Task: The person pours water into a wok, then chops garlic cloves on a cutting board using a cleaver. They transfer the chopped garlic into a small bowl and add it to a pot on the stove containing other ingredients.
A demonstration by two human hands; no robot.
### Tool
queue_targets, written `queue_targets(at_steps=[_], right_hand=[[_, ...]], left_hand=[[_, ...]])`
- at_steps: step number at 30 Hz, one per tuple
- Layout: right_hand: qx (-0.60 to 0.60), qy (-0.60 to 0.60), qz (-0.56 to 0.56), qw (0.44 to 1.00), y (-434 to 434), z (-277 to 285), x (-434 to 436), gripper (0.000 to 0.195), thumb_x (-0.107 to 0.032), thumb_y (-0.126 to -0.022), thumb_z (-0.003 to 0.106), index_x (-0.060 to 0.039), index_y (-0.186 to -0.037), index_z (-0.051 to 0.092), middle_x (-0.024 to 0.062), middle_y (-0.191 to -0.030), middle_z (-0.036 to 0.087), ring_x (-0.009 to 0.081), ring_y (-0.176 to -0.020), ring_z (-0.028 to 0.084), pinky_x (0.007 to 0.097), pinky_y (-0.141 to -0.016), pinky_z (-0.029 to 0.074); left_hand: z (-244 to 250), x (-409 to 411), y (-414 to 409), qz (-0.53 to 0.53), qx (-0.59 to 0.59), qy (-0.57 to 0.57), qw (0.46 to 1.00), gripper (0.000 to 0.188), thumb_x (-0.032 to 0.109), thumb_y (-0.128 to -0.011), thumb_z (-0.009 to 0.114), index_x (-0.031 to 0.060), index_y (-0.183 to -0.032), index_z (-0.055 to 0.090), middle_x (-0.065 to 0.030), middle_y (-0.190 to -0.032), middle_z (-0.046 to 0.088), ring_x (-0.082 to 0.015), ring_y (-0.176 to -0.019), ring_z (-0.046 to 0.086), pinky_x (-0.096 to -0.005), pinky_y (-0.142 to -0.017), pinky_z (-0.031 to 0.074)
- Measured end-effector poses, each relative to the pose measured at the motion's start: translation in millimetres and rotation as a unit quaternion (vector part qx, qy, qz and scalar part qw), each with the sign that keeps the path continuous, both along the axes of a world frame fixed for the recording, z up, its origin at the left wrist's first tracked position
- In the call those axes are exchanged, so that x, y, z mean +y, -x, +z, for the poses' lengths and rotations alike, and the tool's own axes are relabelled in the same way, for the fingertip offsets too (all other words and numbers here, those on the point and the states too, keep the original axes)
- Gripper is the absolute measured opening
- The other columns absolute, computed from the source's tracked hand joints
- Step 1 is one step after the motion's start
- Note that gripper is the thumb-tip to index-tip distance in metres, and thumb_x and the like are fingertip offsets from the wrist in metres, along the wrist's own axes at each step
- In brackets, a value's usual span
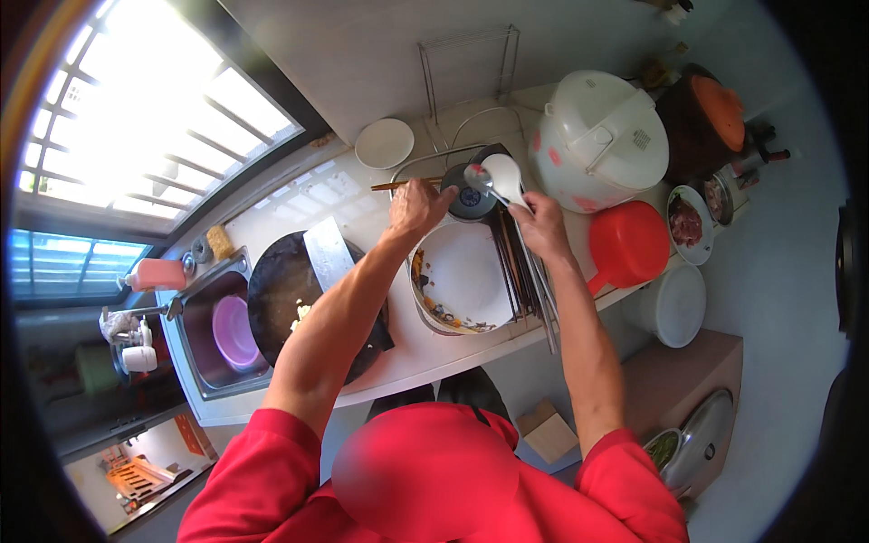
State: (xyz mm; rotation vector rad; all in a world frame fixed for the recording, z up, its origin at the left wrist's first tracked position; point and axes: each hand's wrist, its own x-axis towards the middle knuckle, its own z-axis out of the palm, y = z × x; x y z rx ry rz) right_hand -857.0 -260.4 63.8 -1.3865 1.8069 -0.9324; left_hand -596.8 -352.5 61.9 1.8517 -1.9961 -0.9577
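My right hand (543, 224) is closed on the handles of a white spoon (503, 175) and a metal spoon (479, 178), whose bowls point away from me. My left hand (419, 206) is at the near side of a pair of wooden chopsticks (388, 185); whether it grips them I cannot tell. Right of that hand a small dark bowl (468, 198) with a patterned centre sits in a wire rack. Nearer me stands a large white basin (465, 268) with food scraps along its edge. Dark chopsticks (514, 271) lie in a bundle at its right side.
A cleaver (328, 252) rests on a round dark chopping board (278, 285) beside the sink (204, 339), which holds a purple basin (234, 332). A white bowl (384, 143) stands at the back. On the right are a rice cooker (597, 142), a red dipper (628, 243) and a plate of meat (686, 224).
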Motion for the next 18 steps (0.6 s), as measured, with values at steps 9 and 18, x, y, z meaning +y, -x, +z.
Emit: queue_targets(at_steps=[9, 18], right_hand=[[-0.217, -0.007, -0.110, 0.970, 20.1, 10.2, 30.0, 0.022, -0.021, -0.110, 0.079, -0.0005, -0.103, 0.075, -0.0015, -0.077, 0.065, 0.0075, -0.062, 0.055, 0.0304, -0.050, 0.045], [-0.152, -0.015, -0.070, 0.986, 11.0, 0.9, 1.4, 0.023, -0.017, -0.105, 0.082, 0.0059, -0.108, 0.076, 0.0121, -0.085, 0.076, 0.0210, -0.076, 0.068, 0.0407, -0.076, 0.055]], left_hand=[[0.0, -38.2, 12.7, -0.030, -0.010, -0.111, 0.993, 0.038, 0.032, -0.093, 0.078, -0.0057, -0.092, 0.084, -0.0235, -0.088, 0.083, -0.0343, -0.078, 0.084, -0.0452, -0.075, 0.069], [61.9, 26.6, -74.4, 0.155, 0.351, -0.127, 0.915, 0.034, 0.021, -0.111, 0.063, -0.0097, -0.109, 0.078, -0.0201, -0.099, 0.084, -0.0252, -0.082, 0.085, -0.0370, -0.071, 0.071]])
